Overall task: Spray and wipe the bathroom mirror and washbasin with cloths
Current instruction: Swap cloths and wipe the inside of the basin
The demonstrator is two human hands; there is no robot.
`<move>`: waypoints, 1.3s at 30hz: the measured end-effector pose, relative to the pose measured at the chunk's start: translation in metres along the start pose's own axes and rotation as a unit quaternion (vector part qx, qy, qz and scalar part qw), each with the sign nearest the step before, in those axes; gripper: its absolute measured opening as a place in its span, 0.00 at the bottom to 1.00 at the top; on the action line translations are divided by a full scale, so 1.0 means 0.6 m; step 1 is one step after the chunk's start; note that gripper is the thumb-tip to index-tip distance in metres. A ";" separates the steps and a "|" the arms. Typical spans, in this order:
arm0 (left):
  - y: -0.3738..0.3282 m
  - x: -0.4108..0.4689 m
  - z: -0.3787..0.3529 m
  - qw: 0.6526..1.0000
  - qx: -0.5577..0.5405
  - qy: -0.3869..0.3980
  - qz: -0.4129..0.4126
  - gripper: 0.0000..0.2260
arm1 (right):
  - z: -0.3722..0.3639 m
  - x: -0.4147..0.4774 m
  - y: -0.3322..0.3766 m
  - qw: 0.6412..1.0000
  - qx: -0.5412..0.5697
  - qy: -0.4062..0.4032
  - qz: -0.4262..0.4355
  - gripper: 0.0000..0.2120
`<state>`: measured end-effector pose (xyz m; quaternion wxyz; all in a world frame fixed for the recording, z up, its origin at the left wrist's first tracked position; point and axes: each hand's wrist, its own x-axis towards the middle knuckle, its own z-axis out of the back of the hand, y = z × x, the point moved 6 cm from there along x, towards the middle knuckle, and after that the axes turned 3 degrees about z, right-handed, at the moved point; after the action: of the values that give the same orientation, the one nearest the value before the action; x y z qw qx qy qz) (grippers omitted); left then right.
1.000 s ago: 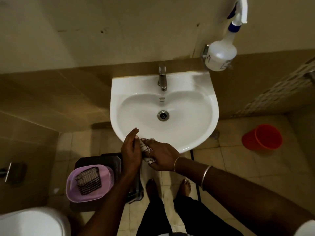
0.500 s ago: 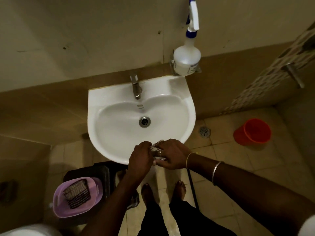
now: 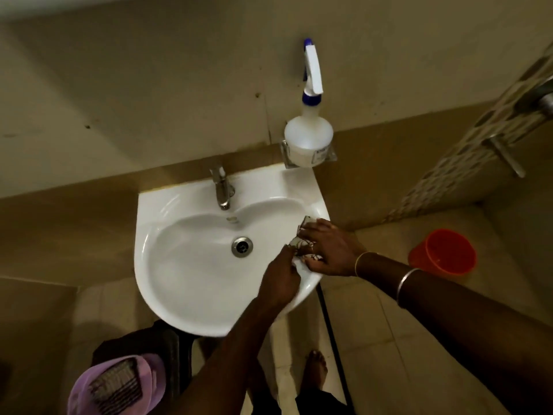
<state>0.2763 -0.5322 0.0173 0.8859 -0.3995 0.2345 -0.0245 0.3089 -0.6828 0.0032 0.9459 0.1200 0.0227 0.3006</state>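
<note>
The checked cloth [image 3: 302,244] is pressed onto the washbasin [image 3: 191,265] rim at 3 o'clock under the right hand [image 3: 329,250], palm down, fingers laid flat; its near end is gripped by the curled fingers of the left hand [image 3: 279,283], forearm laid across the 5 o'clock rim

Washbasin [image 3: 155,211] against back wall, centre. Tap [image 3: 222,190] on its back rim, drain [image 3: 241,247] in the bowl before the tap. Spray bottle [image 3: 308,136] in wall holder [image 3: 330,155], above basin's back right corner. Cloth [image 3: 302,244] on basin's right rim; right grip [image 3: 329,250] flat on top of it, left grip [image 3: 279,283] just left, pinching its near end. Bucket [image 3: 443,253] on floor, right of basin, well apart. Basket [image 3: 149,372] lower left, on stool [image 3: 167,336] partly under basin's front; second cloth [image 3: 116,390] in basket. Bare foot [image 3: 314,369] on floor before basin.
</note>
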 end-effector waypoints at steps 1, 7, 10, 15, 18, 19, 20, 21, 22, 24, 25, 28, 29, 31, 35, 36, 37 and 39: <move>-0.007 0.008 0.003 1.000 -0.005 -0.009 -0.002 0.21 | 0.000 0.011 -0.010 1.000 -0.009 0.024 -0.005 0.19; 0.003 0.052 0.021 0.999 -0.009 -0.031 0.026 0.23 | 0.004 0.047 -0.044 0.995 -0.070 0.073 -0.008 0.26; 0.036 0.072 0.051 0.992 -0.023 -0.109 0.067 0.22 | 0.003 0.062 -0.050 0.994 -0.083 0.073 -0.013 0.28; 0.089 0.083 0.098 0.969 -0.080 -0.199 0.119 0.20 | 0.008 0.088 -0.057 0.995 -0.066 0.057 -0.042 0.28; 0.111 0.077 0.119 0.963 -0.101 -0.219 0.118 0.20 | 0.014 0.103 -0.060 0.996 -0.064 0.027 -0.064 0.30; 0.115 0.074 0.124 0.963 -0.103 -0.220 0.117 0.21 | 0.015 0.109 -0.062 0.995 -0.057 0.010 -0.078 0.31; 0.120 0.071 0.130 0.963 -0.103 -0.220 0.116 0.22 | 0.017 0.118 -0.067 0.994 -0.044 -0.013 -0.100 0.34; 0.124 0.068 0.138 0.963 -0.104 -0.222 0.115 0.23 | 0.022 0.129 -0.074 0.990 -0.031 -0.039 -0.129 0.36; 0.130 0.065 0.145 0.961 -0.106 -0.226 0.116 0.23 | 0.026 0.140 -0.082 0.984 -0.023 -0.065 -0.163 0.37; 0.140 0.059 0.162 0.955 -0.103 -0.251 0.117 0.21 | 0.029 0.170 -0.088 0.972 -0.019 -0.108 -0.206 0.38; 0.145 0.056 0.172 0.952 -0.097 -0.267 0.112 0.20 | 0.027 0.185 -0.085 0.968 -0.019 -0.122 -0.218 0.37; 0.156 0.053 0.200 0.942 -0.090 -0.310 0.091 0.18 | 0.008 0.221 -0.068 0.959 -0.023 -0.121 -0.256 0.36; 0.158 0.054 0.208 0.940 -0.093 -0.316 0.090 0.18 | 0.002 0.229 -0.061 0.957 -0.034 -0.117 -0.262 0.35; 0.161 0.053 0.221 0.937 -0.101 -0.322 0.090 0.18 | -0.002 0.249 -0.036 0.960 -0.048 -0.119 -0.247 0.33; 0.166 0.045 0.233 0.934 -0.115 -0.328 0.084 0.19 | -0.015 0.311 0.041 0.979 0.001 -0.111 -0.172 0.32; 0.169 0.043 0.233 0.933 -0.117 -0.327 0.088 0.19 | -0.023 0.321 0.050 0.979 0.014 -0.108 -0.171 0.32; 0.171 0.041 0.234 0.933 -0.117 -0.327 0.092 0.19 | -0.028 0.326 0.053 0.979 0.024 -0.109 -0.171 0.32; 0.175 0.037 0.236 0.934 -0.112 -0.326 0.088 0.19 | -0.029 0.322 0.043 0.984 0.021 -0.103 -0.144 0.31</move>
<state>0.3425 -0.3672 0.0140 0.8618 -0.4598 -0.0320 0.2119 0.4506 -0.5476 -0.0019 0.9738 0.1659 -0.0518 0.1464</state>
